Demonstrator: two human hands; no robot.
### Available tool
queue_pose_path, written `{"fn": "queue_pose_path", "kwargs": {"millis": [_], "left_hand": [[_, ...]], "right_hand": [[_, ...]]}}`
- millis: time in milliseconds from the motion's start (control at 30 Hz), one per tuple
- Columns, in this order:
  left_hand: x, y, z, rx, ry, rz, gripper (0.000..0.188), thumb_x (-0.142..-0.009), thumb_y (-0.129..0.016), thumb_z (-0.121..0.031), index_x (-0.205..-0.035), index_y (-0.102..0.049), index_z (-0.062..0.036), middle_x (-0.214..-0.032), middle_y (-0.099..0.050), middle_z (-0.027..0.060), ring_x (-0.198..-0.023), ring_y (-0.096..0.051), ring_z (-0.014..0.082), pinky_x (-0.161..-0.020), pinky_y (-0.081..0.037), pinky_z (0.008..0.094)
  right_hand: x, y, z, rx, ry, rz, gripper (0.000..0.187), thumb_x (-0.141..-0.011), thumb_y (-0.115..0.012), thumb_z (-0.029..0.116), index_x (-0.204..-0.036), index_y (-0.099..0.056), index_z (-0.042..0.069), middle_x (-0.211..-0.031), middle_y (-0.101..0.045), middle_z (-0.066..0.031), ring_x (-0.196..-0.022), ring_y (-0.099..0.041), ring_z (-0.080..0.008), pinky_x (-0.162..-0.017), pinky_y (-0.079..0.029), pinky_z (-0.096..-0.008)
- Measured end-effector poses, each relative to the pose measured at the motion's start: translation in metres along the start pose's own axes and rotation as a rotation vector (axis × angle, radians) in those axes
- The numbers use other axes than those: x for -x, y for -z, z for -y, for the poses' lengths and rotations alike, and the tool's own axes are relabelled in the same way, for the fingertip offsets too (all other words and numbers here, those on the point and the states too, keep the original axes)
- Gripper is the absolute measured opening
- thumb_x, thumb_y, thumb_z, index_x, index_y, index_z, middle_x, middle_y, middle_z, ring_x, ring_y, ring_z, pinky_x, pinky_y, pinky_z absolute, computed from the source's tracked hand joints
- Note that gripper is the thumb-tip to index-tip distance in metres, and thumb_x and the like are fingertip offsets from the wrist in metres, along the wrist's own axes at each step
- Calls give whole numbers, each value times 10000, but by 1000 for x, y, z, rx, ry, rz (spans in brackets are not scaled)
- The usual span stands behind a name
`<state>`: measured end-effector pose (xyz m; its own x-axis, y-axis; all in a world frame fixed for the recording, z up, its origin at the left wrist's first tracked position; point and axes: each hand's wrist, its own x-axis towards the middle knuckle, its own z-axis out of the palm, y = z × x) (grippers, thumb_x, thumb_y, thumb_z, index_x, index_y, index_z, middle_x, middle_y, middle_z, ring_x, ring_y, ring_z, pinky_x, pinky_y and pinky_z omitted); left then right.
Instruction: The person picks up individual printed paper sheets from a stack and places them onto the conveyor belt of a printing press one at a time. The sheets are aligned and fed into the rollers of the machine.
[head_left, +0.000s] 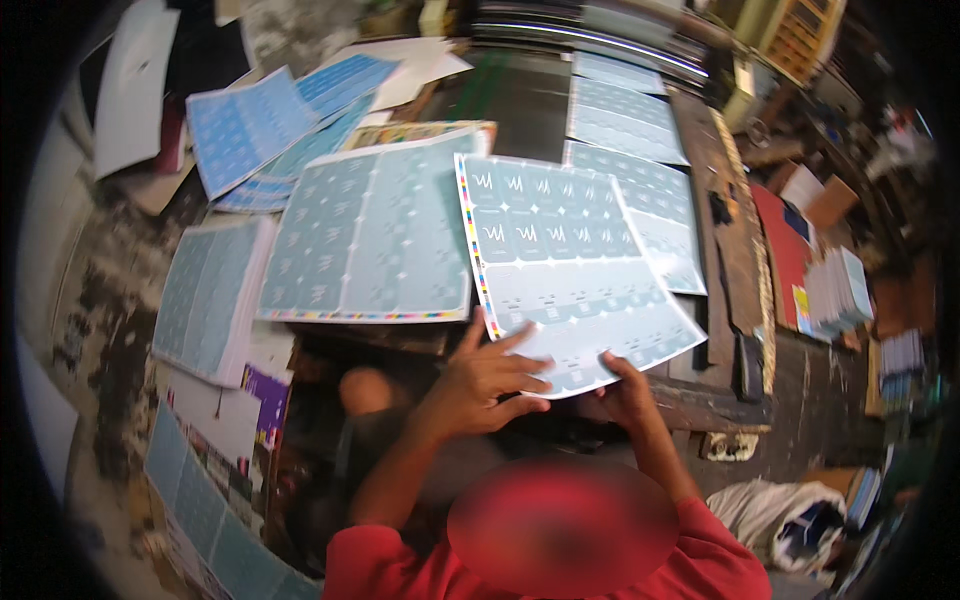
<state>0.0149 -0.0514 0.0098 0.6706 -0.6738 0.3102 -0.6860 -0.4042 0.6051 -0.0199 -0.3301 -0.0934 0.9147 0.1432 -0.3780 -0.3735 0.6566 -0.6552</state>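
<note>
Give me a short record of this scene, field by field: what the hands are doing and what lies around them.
Place: cluttered print workshop, dark worktable
Left hand: fingers spread flat on the near edge of a teal printed sheet
Right hand: grips the same sheet's near edge, thumb on top
Sheet: tilted, colour bar along its left edge
Beside it: a larger teal sheet to the left
Further left: stack of teal sheets
Far side: blue sheets
Right: small card stack

Dim, warm indoor light, brightest on the pale printed sheets point(560, 260) at centre. Fisheye bending curves straight edges toward a black rim. Slight softness throughout; near bottom is blurred.
</note>
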Motion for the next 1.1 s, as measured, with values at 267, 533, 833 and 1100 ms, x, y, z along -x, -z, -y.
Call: {"fn": "queue_pose_path", "kwargs": {"millis": [267,533,833,1100], "left_hand": [[-3,28,57,-488,372,-57,925,-785,-667,-636,-1469,-401,-73,-1547,-349,143,-1461,-241,359,-1183,-130,535],[11,25,70,-196,353,-249,489,-979,-530,-430,-1307,-598,-73,-1409,-533,117,-1410,-362,343,-1164,-198,505],[0,15,76,406,685,-925,445,-1039,-468,-348,-1068,-692,35,-1036,-717,140,-999,-646,219,-948,-442,334],[10,3,24,51,287,-475,285,-1010,-510,-248,-917,-727,-87,-902,-737,65,-917,-691,207,-1122,-268,499]], "right_hand": [[76,69,-96,-64,-203,-205,395,-979,-545,352,-1115,-533,-19,-758,-639,-138,-674,-623,-235,-758,-536,-428],[89,53,-92,-140,-134,-258,498,-1002,-477,418,-1188,-500,-43,-857,-667,-208,-728,-646,-250,-786,-536,-426],[30,53,-64,-164,53,-344,623,-995,-412,534,-1115,-540,-64,-938,-655,-204,-769,-619,-251,-815,-519,-449],[37,9,-60,-138,152,-441,574,-985,-451,528,-1376,-390,113,-1239,-610,-152,-837,-621,-214,-760,-545,-415]]}}
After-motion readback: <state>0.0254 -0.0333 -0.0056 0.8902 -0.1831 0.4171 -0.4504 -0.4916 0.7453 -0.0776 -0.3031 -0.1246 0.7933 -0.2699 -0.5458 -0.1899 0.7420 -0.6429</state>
